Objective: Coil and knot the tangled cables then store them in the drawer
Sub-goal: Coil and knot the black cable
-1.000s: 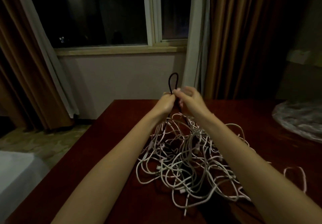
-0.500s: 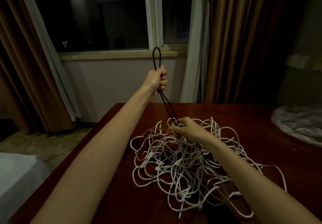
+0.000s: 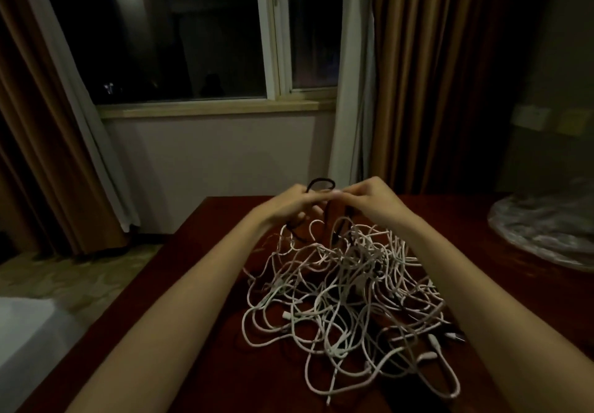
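My left hand (image 3: pixel 291 205) is coming back down from its raised pull to meet my right hand (image 3: pixel 369 202). Below my fingers, the tangled heap of thin white cables (image 3: pixel 347 293) is sprawling on the dark red wooden table (image 3: pixel 205 271). Both hands are pinching the thin black cable (image 3: pixel 321 184), looping above my fingertips, probably to start coiling it free.

One head-worn wide-angle view looks forward and down, close over the table (image 3: pixel 199 252), facing the window (image 3: pixel 180 33).
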`<act>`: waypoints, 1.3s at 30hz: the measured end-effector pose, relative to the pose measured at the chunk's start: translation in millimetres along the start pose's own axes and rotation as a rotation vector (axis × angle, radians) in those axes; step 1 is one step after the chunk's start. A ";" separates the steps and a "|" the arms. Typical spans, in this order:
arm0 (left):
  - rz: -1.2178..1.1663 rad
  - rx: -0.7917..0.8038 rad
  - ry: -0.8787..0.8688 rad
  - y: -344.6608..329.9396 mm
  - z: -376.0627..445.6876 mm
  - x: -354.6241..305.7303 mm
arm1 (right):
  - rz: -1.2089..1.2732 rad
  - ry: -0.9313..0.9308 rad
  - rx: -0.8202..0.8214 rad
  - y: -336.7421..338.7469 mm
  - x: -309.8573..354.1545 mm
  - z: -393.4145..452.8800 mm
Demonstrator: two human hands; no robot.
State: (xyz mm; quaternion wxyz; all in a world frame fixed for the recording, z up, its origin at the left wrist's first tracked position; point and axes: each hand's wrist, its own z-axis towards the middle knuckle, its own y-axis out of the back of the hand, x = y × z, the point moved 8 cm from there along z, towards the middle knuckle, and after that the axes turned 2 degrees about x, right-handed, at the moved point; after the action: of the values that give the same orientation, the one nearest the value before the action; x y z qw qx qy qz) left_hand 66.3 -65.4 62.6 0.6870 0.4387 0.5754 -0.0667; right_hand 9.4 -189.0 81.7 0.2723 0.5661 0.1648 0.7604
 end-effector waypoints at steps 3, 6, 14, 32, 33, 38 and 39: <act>-0.004 0.042 -0.060 -8.7 -0.8 -20.7 | 0.012 0.050 -0.120 13.3 8.5 7.2; -0.086 0.059 -0.113 -0.1 -2.2 -31.2 | 0.246 0.005 -0.177 12.0 2.3 0.8; -0.279 -0.193 -0.197 21.0 -1.3 -20.9 | 0.477 -0.204 0.081 -37.8 -27.5 -20.1; -0.279 -0.445 -0.265 19.1 -1.0 -4.2 | -0.038 -0.099 -0.052 -12.7 -37.3 -17.0; -0.167 -0.409 -0.288 11.6 -2.0 -3.3 | 0.034 -0.075 -0.107 -5.5 -32.3 -15.2; -0.123 -0.144 -0.265 -18.5 -1.0 -2.6 | 0.212 -0.085 -0.100 -0.5 -19.3 -6.1; -0.130 -0.099 -0.236 -21.7 0.6 -1.3 | 0.281 -0.115 -0.098 -1.6 -20.8 -5.5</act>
State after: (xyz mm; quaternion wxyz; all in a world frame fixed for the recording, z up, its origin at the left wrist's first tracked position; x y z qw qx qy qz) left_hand 53.3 -79.5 52.2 0.7650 0.3554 0.5202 -0.1338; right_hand 8.9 -199.9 63.0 0.1996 0.6120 0.0308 0.7646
